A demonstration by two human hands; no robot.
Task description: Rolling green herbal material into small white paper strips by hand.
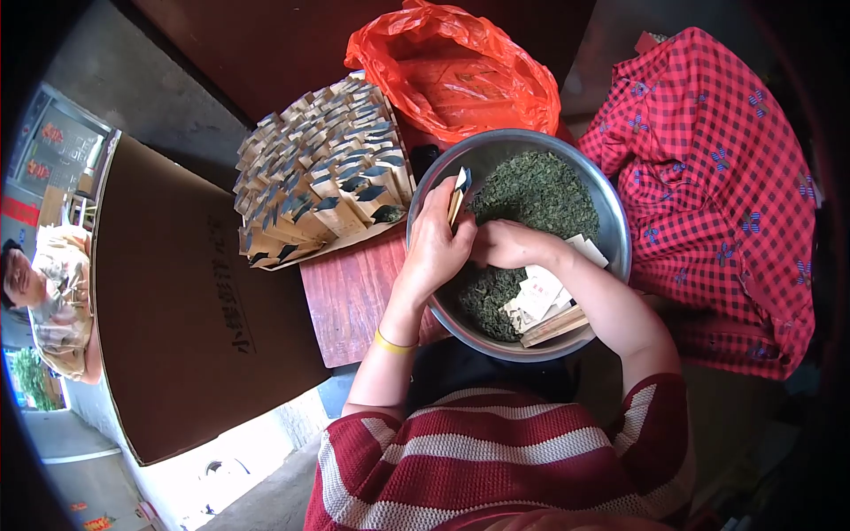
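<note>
A round metal bowl (pixel 618 219) sits before me with dried green leaves (pixel 541 189) in it. My left hand (pixel 438 239), over the bowl's left side, grips a small paper packet (pixel 458 199) whose open end points up. Beside it, my right hand (pixel 501 244) reaches into the leaves; its fingertips are hidden, so what they hold cannot be told. Under my right forearm, flat paper packets (pixel 541 292) lie on the leaves inside the bowl. Left of the bowl, a shallow carton (pixel 332 247) carries many upright paper packets (pixel 319 172) with dark openings.
An open red plastic bag (pixel 458 79) stands behind the bowl. Red checked cloth (pixel 710 199) lies at the right. A reddish wooden surface (pixel 358 299) shows under the carton. A large cardboard sheet (pixel 199 305) stands at the left, with a person (pixel 60 292) beyond it.
</note>
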